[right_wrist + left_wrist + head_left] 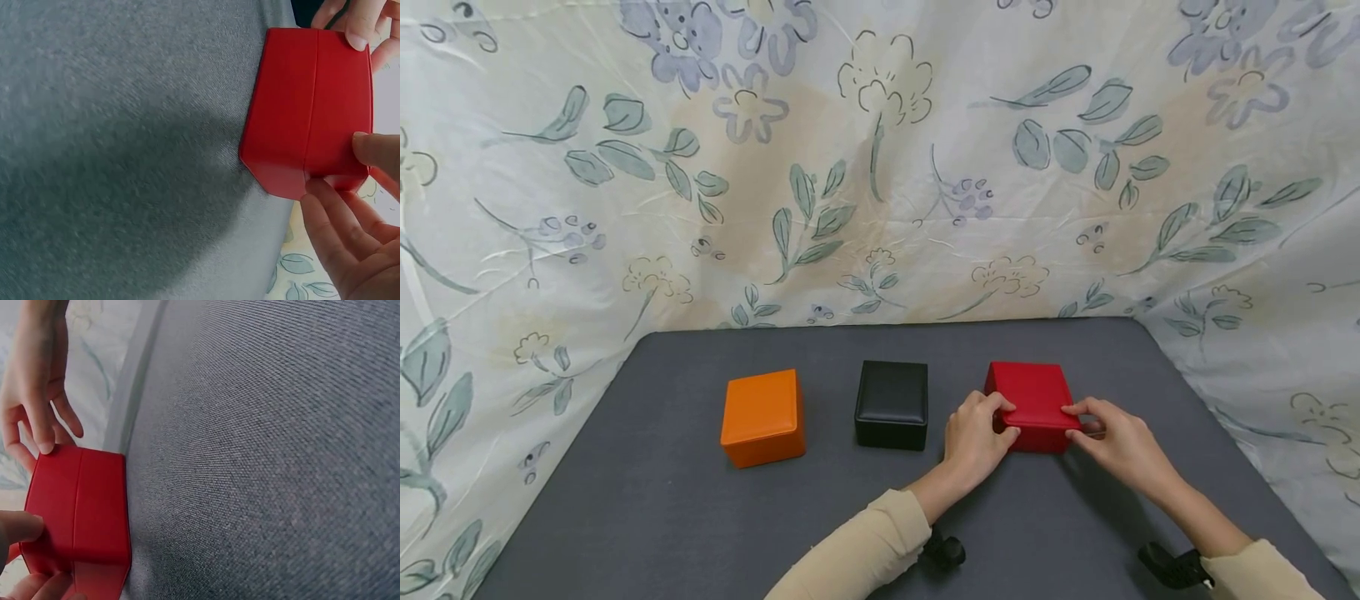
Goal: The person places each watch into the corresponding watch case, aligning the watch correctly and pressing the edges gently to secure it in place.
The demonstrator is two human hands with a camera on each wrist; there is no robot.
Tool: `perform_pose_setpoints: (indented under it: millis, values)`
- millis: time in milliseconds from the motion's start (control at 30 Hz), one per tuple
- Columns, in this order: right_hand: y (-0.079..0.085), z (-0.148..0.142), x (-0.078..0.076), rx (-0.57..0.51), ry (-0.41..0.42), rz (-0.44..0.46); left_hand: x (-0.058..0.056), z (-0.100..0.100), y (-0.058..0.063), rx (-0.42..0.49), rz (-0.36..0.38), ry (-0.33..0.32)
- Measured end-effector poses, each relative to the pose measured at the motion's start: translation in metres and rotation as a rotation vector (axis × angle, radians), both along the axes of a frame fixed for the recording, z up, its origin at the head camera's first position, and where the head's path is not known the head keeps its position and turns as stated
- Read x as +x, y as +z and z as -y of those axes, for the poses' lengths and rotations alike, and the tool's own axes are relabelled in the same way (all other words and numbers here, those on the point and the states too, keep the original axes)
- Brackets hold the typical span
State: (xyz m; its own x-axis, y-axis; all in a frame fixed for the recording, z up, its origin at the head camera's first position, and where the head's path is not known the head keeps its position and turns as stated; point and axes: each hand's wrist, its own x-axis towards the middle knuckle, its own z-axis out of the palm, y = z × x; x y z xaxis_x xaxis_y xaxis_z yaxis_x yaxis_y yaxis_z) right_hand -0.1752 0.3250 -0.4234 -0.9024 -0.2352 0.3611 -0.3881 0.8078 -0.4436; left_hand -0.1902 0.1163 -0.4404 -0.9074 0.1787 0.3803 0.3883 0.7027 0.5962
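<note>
A red box point(1033, 396) with a smooth lid stands at the right of the grey table. My left hand point(976, 433) grips its left side near the front corner, thumb on the lid's edge and fingers lower on the side. On the opposite side, my right hand point(1120, 442) pinches the box the same way. From the left wrist, the red box point(75, 506) shows a seam between lid and base, with no gap visible. In the right wrist view, fingertips point(322, 187) of my right hand touch that seam. The inside of the box is hidden.
Left of the red box stands a black box point(891, 406), and farther left an orange box point(763, 417) set at a slight angle. Both look closed. A floral cloth point(880, 167) hangs behind and beside the grey table point(700, 517).
</note>
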Motion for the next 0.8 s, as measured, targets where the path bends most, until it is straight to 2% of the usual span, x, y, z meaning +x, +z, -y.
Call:
perform_pose_setpoints:
  millis: [133, 300, 400, 533, 633, 800]
  values:
    - [0.002, -0.001, -0.001, 0.005, 0.017, 0.034, 0.001, 0.001, 0.0, -0.003, 0.009, -0.015]
    - [0.004, -0.003, -0.002, 0.016, 0.043, 0.061, -0.001, 0.006, 0.002, -0.035, 0.065, -0.056]
    - [0.007, -0.003, -0.003, 0.037, 0.06, 0.056, -0.001, 0.011, 0.008, -0.108, 0.103, -0.092]
    - [0.012, -0.001, -0.005, 0.111, 0.056, -0.019, 0.0, 0.018, 0.016, -0.235, 0.134, -0.143]
    - [0.017, 0.002, -0.008, 0.172, 0.038, -0.059, 0.0, 0.023, 0.022, -0.33, 0.119, -0.176]
    - [0.028, 0.005, -0.014, 0.218, 0.027, -0.028, -0.002, 0.036, 0.033, -0.415, 0.049, -0.231]
